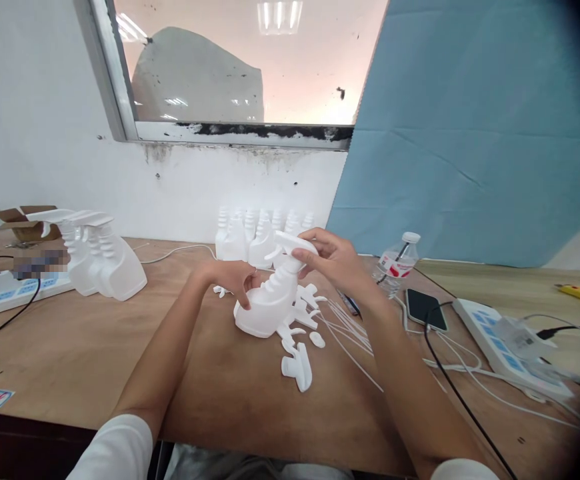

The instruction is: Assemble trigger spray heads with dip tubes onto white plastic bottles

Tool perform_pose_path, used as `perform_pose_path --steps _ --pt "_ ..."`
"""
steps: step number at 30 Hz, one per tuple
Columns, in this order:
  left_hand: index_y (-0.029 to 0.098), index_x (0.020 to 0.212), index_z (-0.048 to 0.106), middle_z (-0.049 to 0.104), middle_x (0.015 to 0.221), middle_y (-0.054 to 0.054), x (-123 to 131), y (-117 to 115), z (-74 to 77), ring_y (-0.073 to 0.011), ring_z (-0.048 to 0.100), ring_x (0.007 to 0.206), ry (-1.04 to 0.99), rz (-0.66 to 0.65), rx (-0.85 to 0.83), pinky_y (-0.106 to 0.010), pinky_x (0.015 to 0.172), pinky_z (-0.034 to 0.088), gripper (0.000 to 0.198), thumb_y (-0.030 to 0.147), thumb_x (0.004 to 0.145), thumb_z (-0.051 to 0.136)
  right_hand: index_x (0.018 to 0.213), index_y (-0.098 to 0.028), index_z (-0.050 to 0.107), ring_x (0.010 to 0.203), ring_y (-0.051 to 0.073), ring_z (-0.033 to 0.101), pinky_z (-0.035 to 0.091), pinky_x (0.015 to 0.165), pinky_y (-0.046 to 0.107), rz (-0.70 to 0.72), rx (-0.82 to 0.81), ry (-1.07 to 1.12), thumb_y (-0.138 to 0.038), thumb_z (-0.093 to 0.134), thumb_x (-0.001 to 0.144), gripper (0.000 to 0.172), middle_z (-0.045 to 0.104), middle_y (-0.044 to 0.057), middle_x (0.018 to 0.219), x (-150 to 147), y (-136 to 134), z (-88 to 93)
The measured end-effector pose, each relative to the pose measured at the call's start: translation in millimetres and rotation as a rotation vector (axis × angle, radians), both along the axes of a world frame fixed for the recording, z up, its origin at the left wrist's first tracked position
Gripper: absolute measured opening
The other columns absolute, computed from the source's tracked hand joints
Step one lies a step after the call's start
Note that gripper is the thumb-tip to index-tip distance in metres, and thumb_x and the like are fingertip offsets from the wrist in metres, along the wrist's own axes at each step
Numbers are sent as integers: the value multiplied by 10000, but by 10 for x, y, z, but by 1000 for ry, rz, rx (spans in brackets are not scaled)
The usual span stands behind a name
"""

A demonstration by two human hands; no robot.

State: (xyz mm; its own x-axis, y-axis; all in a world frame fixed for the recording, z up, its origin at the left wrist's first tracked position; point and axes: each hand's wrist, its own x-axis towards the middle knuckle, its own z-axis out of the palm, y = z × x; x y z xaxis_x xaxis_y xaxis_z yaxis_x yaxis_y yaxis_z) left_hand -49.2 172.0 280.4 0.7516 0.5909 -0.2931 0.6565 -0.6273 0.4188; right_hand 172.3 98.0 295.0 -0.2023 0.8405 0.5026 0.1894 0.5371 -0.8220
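Note:
A white spray bottle point(270, 307) leans to the right just above the wooden table point(250, 407). My left hand point(233, 277) is wrapped round the lower part of its body. At the top, my right hand point(333, 260) grips the white spray head point(290, 245) between thumb and fingers, with the trigger pointing left. Loose white spray heads point(297, 367) and small white parts lie right of the bottle and in front of it. Thin white tubes point(345, 327) are spread beside them, partly behind my right forearm.
Headless white bottles point(260, 240) line the wall. Bottles with spray heads point(103, 257) stand at the left, by a power strip point(5, 297) and cardboard box point(33, 227). Rightward are a plastic bottle point(400, 260), phone point(426, 309), cables and another power strip point(510, 347).

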Motion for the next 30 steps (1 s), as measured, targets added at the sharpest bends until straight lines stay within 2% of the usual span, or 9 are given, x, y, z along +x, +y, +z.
perform_pose_path --steps 5,9,11,15,17,22,24,26,30 --pt "191 804 592 666 798 -5 109 34 -120 -198 628 717 -1 -38 27 -237 542 433 406 347 497 807 936 -185 639 626 139 618 567 502 269 0 10 -61 -463 691 776 325 662 21 821 -43 19 -75" --pt "199 893 625 693 924 -32 8 26 -51 -218 663 822 -96 -48 -86 -235 581 474 427 344 537 810 949 -191 649 655 131 600 549 525 250 36 33 -81 -417 678 805 270 643 18 836 -77 8 -93" --pt "208 1019 617 678 1049 -53 -89 -30 53 -221 661 921 -257 -60 -108 -249 664 502 460 348 614 784 931 -194 652 666 129 591 535 526 239 62 35 -75 -400 685 802 245 631 13 827 -121 -6 -94" --pt "248 1239 526 579 1252 -78 -239 -244 272 -220 598 1085 -737 -79 67 -297 839 501 609 353 688 765 934 -207 661 668 127 575 504 523 231 85 34 -88 -401 684 800 237 629 14 848 -246 -61 -89" --pt "241 1192 561 589 1218 -71 -254 -350 327 -212 590 1073 -851 -89 167 -301 855 492 530 370 716 753 927 -214 663 671 127 564 487 529 230 85 41 -93 -408 675 805 230 628 13 855 -303 -90 -92" --pt "172 929 655 637 984 -70 -185 -447 310 -171 599 881 -878 -25 329 -262 714 469 276 417 804 676 850 -208 637 715 138 544 455 605 235 16 70 -19 -404 721 763 230 586 -5 772 -364 -38 -188" --pt "161 891 651 631 925 -64 -163 -430 290 -160 591 830 -884 -12 318 -254 672 455 287 435 809 665 870 -211 614 738 153 559 462 649 257 84 41 86 -438 743 729 297 590 0 801 -376 36 -275" --pt "158 858 642 624 889 -51 -157 -405 279 -152 581 801 -890 15 323 -254 658 446 291 443 805 663 945 -218 585 747 180 585 480 667 295 248 -38 226 -511 720 718 395 604 17 836 -403 114 -379" --pt "152 805 618 630 882 -43 -166 -364 267 -153 577 815 -889 99 320 -260 678 447 272 417 788 676 1026 -203 546 738 235 611 494 621 350 470 -188 443 -581 574 767 459 625 60 805 -496 229 -587"
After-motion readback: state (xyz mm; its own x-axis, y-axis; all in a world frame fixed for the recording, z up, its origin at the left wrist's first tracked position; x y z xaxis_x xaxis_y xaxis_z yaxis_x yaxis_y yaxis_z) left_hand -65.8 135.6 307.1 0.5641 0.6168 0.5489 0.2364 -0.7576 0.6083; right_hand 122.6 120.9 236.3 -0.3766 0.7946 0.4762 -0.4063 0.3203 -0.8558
